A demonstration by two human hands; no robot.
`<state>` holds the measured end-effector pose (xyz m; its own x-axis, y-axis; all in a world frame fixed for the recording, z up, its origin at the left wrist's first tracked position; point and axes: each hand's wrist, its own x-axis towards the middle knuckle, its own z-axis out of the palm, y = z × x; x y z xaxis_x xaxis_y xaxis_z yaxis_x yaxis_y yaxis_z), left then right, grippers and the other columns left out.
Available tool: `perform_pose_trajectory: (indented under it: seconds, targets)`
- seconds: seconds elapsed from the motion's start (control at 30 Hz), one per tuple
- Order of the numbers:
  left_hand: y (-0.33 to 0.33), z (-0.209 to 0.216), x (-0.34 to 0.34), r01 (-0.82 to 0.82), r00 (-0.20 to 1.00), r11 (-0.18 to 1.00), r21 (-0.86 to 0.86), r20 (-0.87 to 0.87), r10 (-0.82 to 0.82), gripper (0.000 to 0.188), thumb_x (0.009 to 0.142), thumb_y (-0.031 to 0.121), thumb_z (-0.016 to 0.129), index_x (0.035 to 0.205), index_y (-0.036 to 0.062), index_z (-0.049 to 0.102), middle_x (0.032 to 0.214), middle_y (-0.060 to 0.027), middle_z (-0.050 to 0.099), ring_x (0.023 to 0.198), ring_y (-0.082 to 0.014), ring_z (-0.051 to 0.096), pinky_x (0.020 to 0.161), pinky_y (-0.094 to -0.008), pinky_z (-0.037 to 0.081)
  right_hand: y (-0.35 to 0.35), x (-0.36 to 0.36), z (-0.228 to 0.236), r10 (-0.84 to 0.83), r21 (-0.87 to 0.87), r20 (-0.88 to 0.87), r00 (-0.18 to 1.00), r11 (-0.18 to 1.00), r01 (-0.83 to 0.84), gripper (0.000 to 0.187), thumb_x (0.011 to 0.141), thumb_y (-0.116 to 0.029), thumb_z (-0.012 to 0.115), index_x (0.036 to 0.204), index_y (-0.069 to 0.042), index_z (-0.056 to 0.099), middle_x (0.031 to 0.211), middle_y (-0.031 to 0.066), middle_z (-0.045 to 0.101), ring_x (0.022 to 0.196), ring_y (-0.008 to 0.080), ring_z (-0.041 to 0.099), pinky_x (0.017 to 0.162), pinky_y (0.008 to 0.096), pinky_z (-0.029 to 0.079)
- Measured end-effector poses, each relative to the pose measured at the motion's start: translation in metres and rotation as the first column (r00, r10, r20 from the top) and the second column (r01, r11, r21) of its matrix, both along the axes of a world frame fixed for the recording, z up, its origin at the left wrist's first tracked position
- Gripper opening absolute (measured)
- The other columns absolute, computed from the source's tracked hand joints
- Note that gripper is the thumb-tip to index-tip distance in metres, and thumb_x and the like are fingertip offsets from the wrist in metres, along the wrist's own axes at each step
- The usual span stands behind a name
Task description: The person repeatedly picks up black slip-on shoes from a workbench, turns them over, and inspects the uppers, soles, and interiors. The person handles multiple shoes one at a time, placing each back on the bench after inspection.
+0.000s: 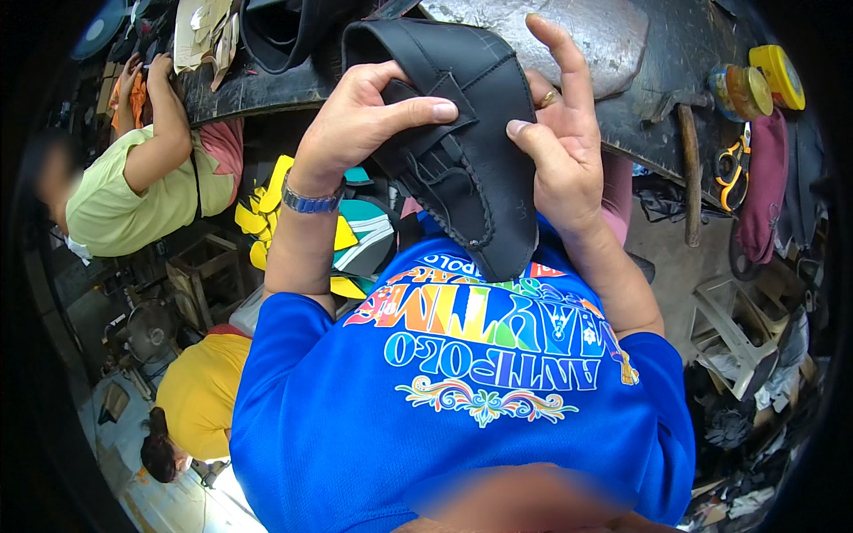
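Observation:
A black leather shoe upper (502,178) with stitched seams and a crossing strap is held up in front of my chest. My left hand (369,111) grips its left side, thumb pressed flat on the strap and the other fingers hidden behind. On the right edge, my right hand (569,147) has its thumb tip in front of the leather. Its index finger points up, away from the piece, while a bent finger with a ring partly disappears behind the edge. A watch (311,200) is on my left wrist.
A dark workbench (657,133) carries a grey slab (604,44), a hammer (691,169) and lidded jars (742,89). Orange-handled scissors (733,173) hang beside a maroon cloth (766,191). Yellow and green cut pieces (364,235) lie left. Two people (133,191) are at left; a stool (737,329) stands right.

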<state>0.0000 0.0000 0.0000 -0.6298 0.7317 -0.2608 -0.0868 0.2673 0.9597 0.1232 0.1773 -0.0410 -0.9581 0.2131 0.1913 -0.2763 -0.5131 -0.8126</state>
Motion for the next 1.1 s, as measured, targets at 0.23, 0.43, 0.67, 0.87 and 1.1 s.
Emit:
perform_pose_trajectory:
  seconds: [0.23, 0.43, 0.67, 0.87, 1.1]
  targets:
    - [0.007, -0.001, 0.002, 0.055, 0.982, 0.998, -0.044, -0.177, -0.062, 0.030, 0.083, 0.016, 0.080, 0.105, -0.0025, 0.071, 0.093, -0.0098, 0.074, 0.082, -0.0146, 0.071, 0.074, -0.0265, 0.059, -0.002, -0.004, -0.001, -0.050, 0.030, 0.094, 0.994, 0.998, 0.048, 0.082, 0.086, 0.004, 0.068, 0.153, -0.007, 0.022, 0.120, 0.0187, 0.062, 0.112, 0.0200, 0.062, 0.096, 0.0312, 0.050]
    - [0.013, -0.004, 0.006, 0.061, 0.972, 0.997, -0.038, -0.225, -0.068, 0.030, 0.085, 0.020, 0.078, 0.105, -0.0023, 0.072, 0.092, -0.0093, 0.074, 0.081, -0.0157, 0.072, 0.072, -0.0260, 0.058, 0.006, -0.008, 0.002, -0.019, 0.004, 0.147, 0.989, 1.000, 0.019, 0.076, 0.084, 0.006, 0.070, 0.148, -0.005, 0.032, 0.119, 0.0168, 0.064, 0.109, 0.0181, 0.063, 0.096, 0.0306, 0.050]
    - [0.013, -0.006, 0.004, 0.034, 0.993, 0.999, -0.004, -0.111, -0.034, 0.030, 0.088, 0.022, 0.076, 0.105, -0.0023, 0.071, 0.092, -0.0088, 0.074, 0.082, -0.0154, 0.072, 0.075, -0.0262, 0.058, 0.001, -0.009, -0.004, -0.064, 0.046, 0.109, 0.992, 0.997, 0.060, 0.075, 0.084, 0.007, 0.069, 0.149, -0.005, 0.032, 0.119, 0.0162, 0.063, 0.109, 0.0179, 0.063, 0.095, 0.0295, 0.050]
    - [0.007, -0.005, -0.004, 0.066, 0.997, 0.998, 0.020, 0.027, -0.067, 0.030, 0.089, 0.020, 0.075, 0.110, -0.0013, 0.070, 0.095, -0.0087, 0.073, 0.084, -0.0152, 0.072, 0.077, -0.0271, 0.058, 0.000, -0.007, -0.006, -0.050, 0.059, 0.103, 0.993, 0.997, 0.044, 0.076, 0.084, 0.007, 0.068, 0.149, -0.005, 0.031, 0.120, 0.0154, 0.063, 0.110, 0.0176, 0.062, 0.096, 0.0298, 0.050]
    - [0.016, -0.008, -0.002, -0.018, 1.000, 0.998, 0.052, 0.023, 0.017, 0.031, 0.085, 0.018, 0.078, 0.109, -0.0004, 0.071, 0.095, -0.0089, 0.073, 0.082, -0.0150, 0.072, 0.076, -0.0258, 0.058, -0.003, -0.008, -0.020, -0.155, 0.239, 0.002, 0.988, 0.959, 0.150, 0.076, 0.083, 0.007, 0.067, 0.150, -0.003, 0.034, 0.149, 0.0144, 0.044, 0.133, 0.0205, 0.048, 0.112, 0.0323, 0.037]
